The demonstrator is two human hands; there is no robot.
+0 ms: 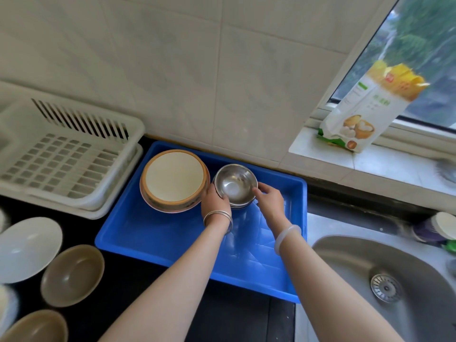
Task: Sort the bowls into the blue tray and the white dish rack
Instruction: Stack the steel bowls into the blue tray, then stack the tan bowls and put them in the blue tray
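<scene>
Steel bowls (235, 185): your left hand (215, 199) and right hand (269, 197) clasp opposite rims, steadying the stack inside the tray (153, 233).

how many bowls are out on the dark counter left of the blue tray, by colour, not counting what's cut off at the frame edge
white bowl: 1
brown bowls: 2
total: 3
The pale blurred things at the left edge are too cut off to identify.
</scene>
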